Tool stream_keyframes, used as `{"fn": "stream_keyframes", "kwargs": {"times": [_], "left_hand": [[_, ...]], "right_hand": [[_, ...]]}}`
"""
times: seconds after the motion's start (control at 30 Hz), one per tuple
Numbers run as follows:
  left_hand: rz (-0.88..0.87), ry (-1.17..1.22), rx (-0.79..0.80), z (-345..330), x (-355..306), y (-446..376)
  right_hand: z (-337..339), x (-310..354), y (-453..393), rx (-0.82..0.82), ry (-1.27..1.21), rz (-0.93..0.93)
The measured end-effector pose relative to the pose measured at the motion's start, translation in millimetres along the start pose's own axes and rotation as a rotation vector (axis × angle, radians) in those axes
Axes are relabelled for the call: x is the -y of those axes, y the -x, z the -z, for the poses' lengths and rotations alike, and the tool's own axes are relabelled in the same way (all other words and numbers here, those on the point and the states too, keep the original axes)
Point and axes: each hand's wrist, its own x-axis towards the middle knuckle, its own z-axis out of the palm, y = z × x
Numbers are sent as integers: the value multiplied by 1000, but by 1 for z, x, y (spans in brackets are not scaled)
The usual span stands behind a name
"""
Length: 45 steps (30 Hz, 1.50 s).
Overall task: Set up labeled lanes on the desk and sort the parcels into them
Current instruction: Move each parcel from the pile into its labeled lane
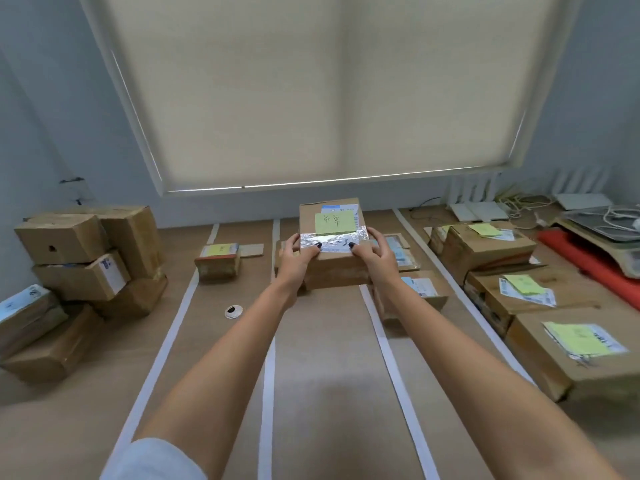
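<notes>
1. Here, both arms reach straight out over the tabletop (329, 375). The left hand (294, 256) and right hand (372, 252) clasp one cardboard parcel (330, 237) by its near corners, fingers curled round the sides and thumbs pressed flat on top.
2. Held parcel: box-shaped brown cardboard, a band of shiny, crinkled clear tape across the near top edge, a green sticky note (335, 221) with handwriting above it, and a white shipping label at the far edge. It sits toward the far edge of the tabletop, in the middle lane, over lower boxes; whether it rests on them cannot be told.
3. Lanes: four white tape strips (268, 375) run from near edge to far edge across the smooth tan surface.
4. Left lane, far end: one small flat parcel (218, 259) with a green note.
5. Right side: three large cartons (485, 249) in a row along the right edge, each with a green note on a label.
6. Left edge: a loose pile of unsorted boxes (86, 258), at least six, plain cardboard, some with white labels.
7. One small round white cap (233, 311) lies in the left lane.
</notes>
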Motion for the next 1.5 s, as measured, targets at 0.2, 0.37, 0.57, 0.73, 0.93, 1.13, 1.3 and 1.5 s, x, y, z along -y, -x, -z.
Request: {"fn": "stream_keyframes", "kwargs": {"times": [0.2,0.37,0.57,0.73,0.93,1.13,1.3,1.5], "left_hand": [[-28,16,-86,-137,15,30],[60,41,-61,-260,25,77],[106,-42,-6,-361,20,113],[126,-85,43,-402,27,118],[183,-189,20,-448,52,147],[180,-199,-13,-509,59,178],[201,-146,-6,-551,62,207],[332,-73,-131,-565,73,236]], "right_hand": [[140,0,-5,60,16,-18],[273,3,10,44,37,-50],[380,10,20,-27,65,-91],[426,4,29,-82,81,-126],[476,-18,49,-60,83,-204],[534,-26,58,-59,74,-226],[584,-30,69,-49,92,-241],[606,-47,87,-12,115,-311]]}}
